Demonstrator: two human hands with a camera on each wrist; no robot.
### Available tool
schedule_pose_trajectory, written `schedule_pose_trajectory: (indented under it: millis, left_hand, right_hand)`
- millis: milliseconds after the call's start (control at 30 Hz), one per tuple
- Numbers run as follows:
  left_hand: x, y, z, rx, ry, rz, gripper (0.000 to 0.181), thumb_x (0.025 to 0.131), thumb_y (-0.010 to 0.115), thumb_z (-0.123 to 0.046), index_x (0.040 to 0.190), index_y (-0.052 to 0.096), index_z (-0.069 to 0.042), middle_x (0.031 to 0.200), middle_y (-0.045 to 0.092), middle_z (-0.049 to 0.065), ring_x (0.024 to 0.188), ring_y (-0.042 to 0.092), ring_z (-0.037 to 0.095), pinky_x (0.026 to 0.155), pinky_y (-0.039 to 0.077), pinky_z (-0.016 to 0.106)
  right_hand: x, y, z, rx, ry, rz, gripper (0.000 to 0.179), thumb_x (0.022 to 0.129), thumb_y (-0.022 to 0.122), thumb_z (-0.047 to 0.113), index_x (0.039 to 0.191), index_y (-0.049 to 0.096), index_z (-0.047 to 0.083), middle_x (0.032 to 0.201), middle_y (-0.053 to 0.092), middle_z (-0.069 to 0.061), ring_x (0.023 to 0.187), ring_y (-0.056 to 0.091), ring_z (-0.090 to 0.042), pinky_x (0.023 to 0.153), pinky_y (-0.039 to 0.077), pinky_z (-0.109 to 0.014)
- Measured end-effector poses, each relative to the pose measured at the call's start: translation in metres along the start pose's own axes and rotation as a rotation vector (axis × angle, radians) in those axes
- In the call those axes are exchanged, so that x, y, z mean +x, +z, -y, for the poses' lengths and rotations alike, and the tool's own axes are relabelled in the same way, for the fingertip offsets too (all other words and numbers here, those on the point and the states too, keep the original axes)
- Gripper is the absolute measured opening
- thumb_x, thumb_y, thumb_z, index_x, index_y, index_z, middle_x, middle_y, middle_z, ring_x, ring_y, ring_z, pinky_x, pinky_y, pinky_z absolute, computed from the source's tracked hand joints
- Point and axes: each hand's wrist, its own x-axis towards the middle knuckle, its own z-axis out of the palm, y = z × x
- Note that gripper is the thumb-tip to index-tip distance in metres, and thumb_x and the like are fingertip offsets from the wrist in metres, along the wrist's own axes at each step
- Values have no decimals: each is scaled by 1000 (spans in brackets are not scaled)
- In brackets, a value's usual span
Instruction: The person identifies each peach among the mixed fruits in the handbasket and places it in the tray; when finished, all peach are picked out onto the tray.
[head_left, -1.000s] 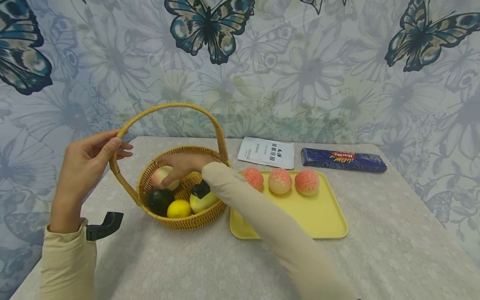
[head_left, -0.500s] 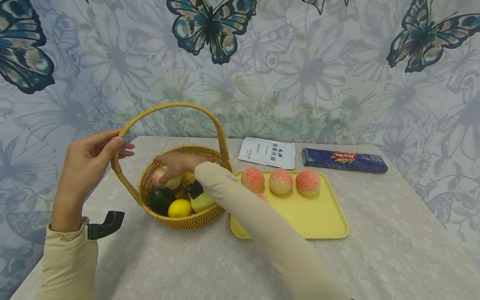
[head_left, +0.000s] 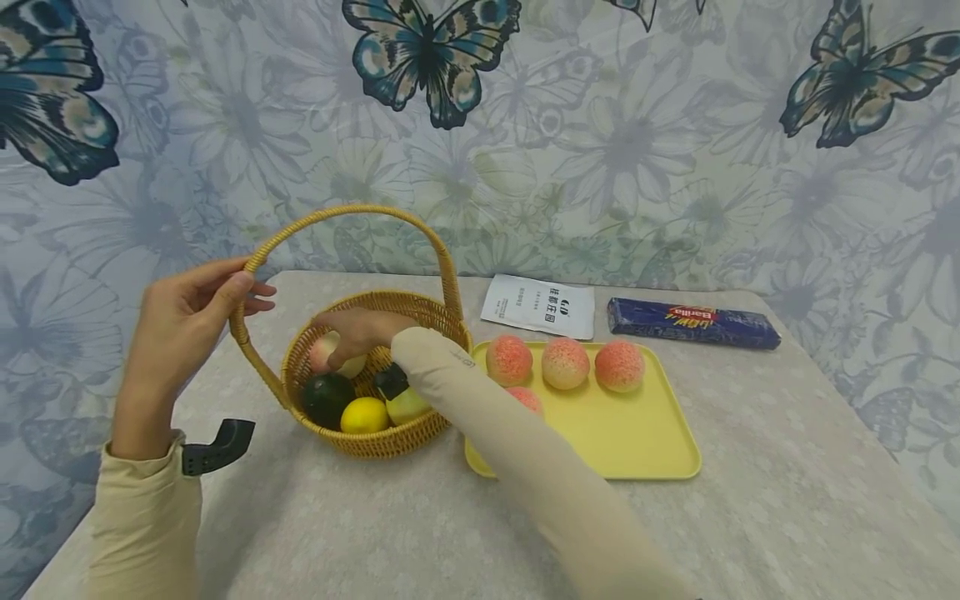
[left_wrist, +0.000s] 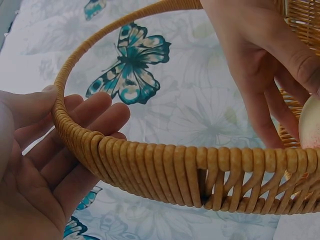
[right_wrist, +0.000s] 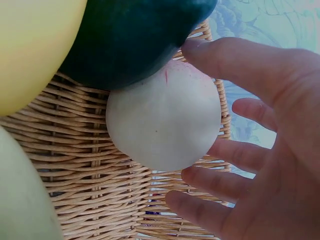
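Note:
My left hand [head_left: 176,329] pinches the side of the wicker basket's handle [head_left: 352,210], thumb on one side and fingers behind it. Inside the basket [head_left: 390,443] reaches my right hand [head_left: 367,327], its fingers spread around a pale, pink-tinged peach [right_wrist: 162,120]. In the right wrist view the thumb lies at the peach's upper edge and the fingertips [right_wrist: 195,175] are right at its side. A dark green avocado [head_left: 327,400] touches the peach. Beside it sit a yellow lemon [head_left: 365,415] and a pale green fruit [head_left: 407,406], partly covered by the black wrist camera mount.
A yellow tray [head_left: 615,442] right of the basket bears several pink peaches [head_left: 566,363], one partly hidden by the right sleeve. Behind it lie a white packet [head_left: 538,306] and a blue Barilla package [head_left: 693,323]. A butterfly-patterned wall stands behind the table.
The right forearm has shifted slightly left and down, uncovering part of another peach on the tray. The right hand stays at the peach; the left keeps hold of the handle.

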Motion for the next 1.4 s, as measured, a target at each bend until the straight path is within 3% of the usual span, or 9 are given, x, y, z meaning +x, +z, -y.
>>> schedule_pose_trajectory:
  millis: [400,733,1000,1400]
  left_hand:
    - [0,-1,0,6,-5,1,35,98,55,-15,128,58,2,89,68,-15,78,68,0,68,52,11]
    - [-2,-2,1,14,-10,-7,36,98,55,-16,129,58,2,89,68,-15,77,69,0,68,52,11]
    - [-1,0,0,21,-12,-6,36,98,55,-16,129,58,1,89,68,-15,77,68,0,67,52,11]
    - [-1,0,0,12,-11,-5,36,98,55,-16,129,58,2,89,68,-15,77,68,0,67,52,11]
  right_hand:
    - [0,5,-3,-12,-42,-14,72,94,62,30,153,22,23,157,25,4,141,28,-12,110,29,-25]
    - [2,10,-6,-16,-30,-31,70,93,64,25,152,26,21,152,35,1,134,38,-13,102,37,-24]
    - [1,15,-9,7,-27,-62,65,92,64,18,149,32,22,143,45,-1,121,47,-14,94,42,-26]
    - [-1,14,-13,5,20,-88,53,93,64,24,137,36,19,126,53,-1,110,52,-12,87,43,-23]
